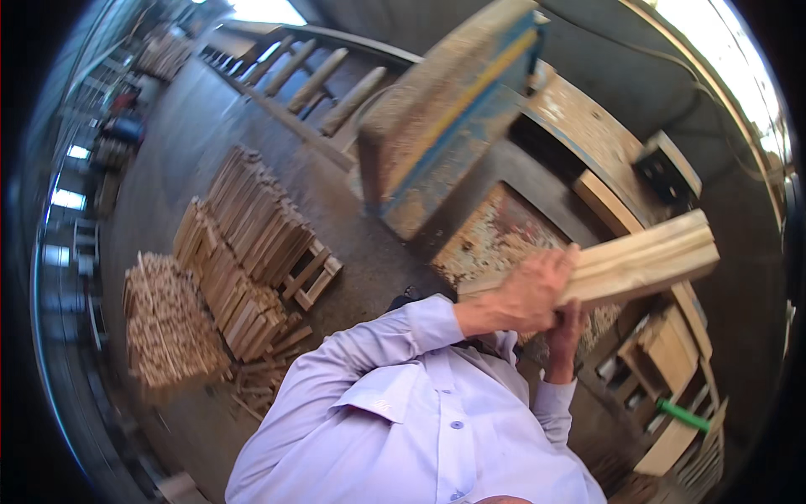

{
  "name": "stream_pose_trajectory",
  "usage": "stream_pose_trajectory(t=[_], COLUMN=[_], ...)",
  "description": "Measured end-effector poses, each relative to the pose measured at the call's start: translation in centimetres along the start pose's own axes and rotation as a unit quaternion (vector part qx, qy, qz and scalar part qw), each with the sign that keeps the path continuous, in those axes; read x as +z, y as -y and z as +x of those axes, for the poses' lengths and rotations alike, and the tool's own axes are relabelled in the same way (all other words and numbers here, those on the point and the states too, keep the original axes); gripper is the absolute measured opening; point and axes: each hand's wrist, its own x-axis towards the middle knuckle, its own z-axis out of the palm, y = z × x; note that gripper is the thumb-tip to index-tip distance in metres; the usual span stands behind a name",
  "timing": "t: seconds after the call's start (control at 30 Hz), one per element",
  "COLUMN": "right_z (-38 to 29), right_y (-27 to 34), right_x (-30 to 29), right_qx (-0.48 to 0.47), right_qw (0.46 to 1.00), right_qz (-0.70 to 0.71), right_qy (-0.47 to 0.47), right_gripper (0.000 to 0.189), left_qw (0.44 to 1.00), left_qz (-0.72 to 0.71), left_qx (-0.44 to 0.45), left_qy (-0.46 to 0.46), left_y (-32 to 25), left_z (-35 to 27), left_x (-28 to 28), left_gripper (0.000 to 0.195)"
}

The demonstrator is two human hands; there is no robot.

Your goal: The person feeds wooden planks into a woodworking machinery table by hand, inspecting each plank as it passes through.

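Several long planed wooden pieces (642,258) lie together in a bundle, slanting up to the right in front of my body. My left hand (535,290) is wrapped around them from the near left side, and a short length shows beyond it at the left. Below and to the right, my right hand (570,327) holds the underside of the bundle near the left hand; its fingers are partly hidden. Under the bundle is a worn metal surface (497,227) strewn with wood chips, part of a woodworking machine (453,126) with blue and yellow paint.
Stacked wooden strips (252,214) stand on a pallet (321,277) at the left, beside another large stack (170,321). A roller conveyor (308,82) runs at the upper left. At the right are a wooden block (607,201), boards (667,359) and a green tube-shaped object (683,414).
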Motion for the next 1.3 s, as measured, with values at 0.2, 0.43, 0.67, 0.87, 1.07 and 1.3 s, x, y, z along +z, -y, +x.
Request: stream_pose_trajectory(t=[0.2, 0.43, 0.67, 0.87, 1.07, 1.3], right_z=[2.6, 5.0, 3.5, 3.9, 4.6, 4.3], right_y=[6.6, 16.4, 16.6, 10.2, 6.3, 1.0], right_x=[2.2, 3.0, 2.6, -1.5, 1.9, 0.1], right_qx=[-0.119, -0.116, -0.009, 0.070, -0.052, -0.244], right_qw=[0.991, 0.942, 0.860, 0.709, 0.612, 0.538], right_qz=[-0.054, -0.313, -0.495, -0.677, -0.766, -0.802], right_qy=[-0.038, -0.012, 0.124, 0.184, 0.191, 0.089], right_gripper=[0.069, 0.064, 0.073, 0.090, 0.090, 0.101], left_qw=[0.985, 0.989, 0.964, 0.976, 0.901, 0.553], left_qz=[-0.129, -0.149, 0.049, 0.015, -0.390, -0.780], left_qx=[0.114, 0.007, 0.225, 0.168, -0.162, -0.248], left_qy=[0.004, -0.019, 0.134, 0.141, 0.096, -0.155], left_y=[-1.1, 8.4, 10.9, 11.3, 11.4, 14.2], left_z=[2.0, -1.6, -3.8, -5.3, -11.2, -16.8], left_x=[-3.1, -1.0, 8.7, 7.9, 0.0, -0.9], left_gripper=[0.110, 0.042, 0.037, 0.039, 0.040, 0.080])
